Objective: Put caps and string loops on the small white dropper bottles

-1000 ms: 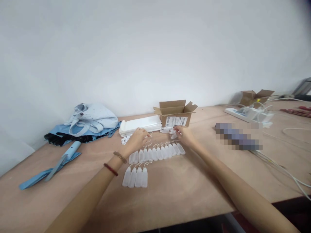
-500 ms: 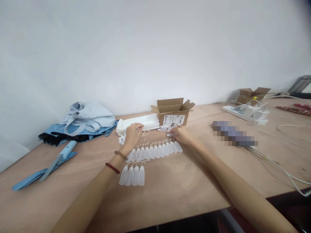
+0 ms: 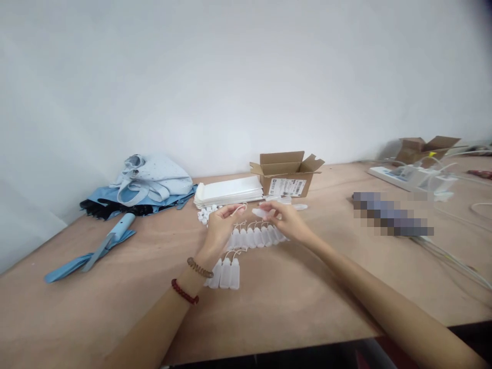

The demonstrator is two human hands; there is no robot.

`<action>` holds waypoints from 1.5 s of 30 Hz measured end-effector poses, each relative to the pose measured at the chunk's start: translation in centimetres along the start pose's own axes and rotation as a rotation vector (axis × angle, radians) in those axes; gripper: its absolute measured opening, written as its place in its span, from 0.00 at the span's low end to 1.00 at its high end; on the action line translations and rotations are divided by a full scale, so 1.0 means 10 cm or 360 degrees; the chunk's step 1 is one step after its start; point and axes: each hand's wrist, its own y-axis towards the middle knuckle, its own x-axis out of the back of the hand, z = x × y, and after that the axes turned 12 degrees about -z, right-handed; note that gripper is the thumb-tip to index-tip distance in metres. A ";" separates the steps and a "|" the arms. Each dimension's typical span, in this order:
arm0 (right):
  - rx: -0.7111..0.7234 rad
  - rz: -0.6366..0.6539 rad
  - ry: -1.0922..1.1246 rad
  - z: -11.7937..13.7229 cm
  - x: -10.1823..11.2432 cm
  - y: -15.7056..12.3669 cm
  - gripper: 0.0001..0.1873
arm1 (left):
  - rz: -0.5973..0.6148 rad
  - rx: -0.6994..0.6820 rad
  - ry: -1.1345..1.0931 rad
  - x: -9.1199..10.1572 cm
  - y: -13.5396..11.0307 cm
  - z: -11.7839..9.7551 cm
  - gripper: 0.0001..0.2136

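Observation:
My left hand is raised over the table with its fingers pinched on a thin pale string loop. Close to its right, my right hand grips a small translucent plastic bottle by its body, the tip pointing left toward the loop. Below both hands lies a long row of the same small bottles, each with a string loop at its neck. A shorter row of bottles lies nearer me, partly behind my left wrist.
A stack of white bags and a heap of small white caps lie behind the hands, beside an open cardboard box. A blue umbrella and cloth sit at the left. Power strips and cables cover the right.
Both hands have lifted from the table's back area and come together. The left now pinches a string loop and the right holds one bottle up.

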 end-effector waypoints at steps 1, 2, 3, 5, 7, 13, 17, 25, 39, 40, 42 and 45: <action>0.0003 0.0011 0.0054 0.04 -0.04 -0.03 0.14 | 0.0055 -0.0004 0.0003 -0.01 -0.02 0.00 0.12; 0.0003 0.0012 0.0096 0.07 -0.07 -0.05 0.14 | 0.0107 -0.0013 0.0016 -0.01 -0.04 0.00 0.13; 0.0002 0.0004 0.0128 0.09 -0.09 -0.07 0.14 | 0.0146 -0.0021 0.0031 -0.01 -0.06 0.00 0.13; -0.0010 -0.0016 0.0167 0.11 -0.11 -0.09 0.14 | 0.0192 -0.0013 0.0052 0.00 -0.07 0.00 0.14; -0.0038 -0.0023 0.0187 0.12 -0.11 -0.11 0.14 | 0.0211 0.0001 0.0055 0.01 -0.07 -0.01 0.15; -0.0060 -0.0045 0.0138 0.12 -0.13 -0.14 0.13 | 0.0219 -0.0034 0.0180 0.01 -0.07 -0.04 0.12; -0.0008 -0.0060 0.0089 0.14 -0.13 -0.16 0.13 | 0.0162 -0.0103 0.0237 0.01 -0.07 -0.05 0.12; 0.0098 -0.0112 0.0014 0.19 -0.11 -0.16 0.11 | 0.0195 -0.0107 0.0209 0.02 -0.05 -0.03 0.11; 0.0228 -0.0068 -0.0125 0.25 -0.11 -0.20 0.11 | 0.0329 -0.0121 0.0288 0.01 -0.07 -0.08 0.11; 0.0214 -0.0062 -0.0109 0.26 -0.11 -0.20 0.11 | 0.0345 -0.0125 0.0298 0.01 -0.07 -0.08 0.11; 0.0183 -0.0047 -0.0063 0.27 -0.12 -0.21 0.13 | 0.0363 -0.0130 0.0309 0.02 -0.07 -0.10 0.11; 0.0148 -0.0040 0.0041 0.33 -0.12 -0.24 0.14 | 0.0382 -0.0133 0.0310 0.02 -0.07 -0.10 0.11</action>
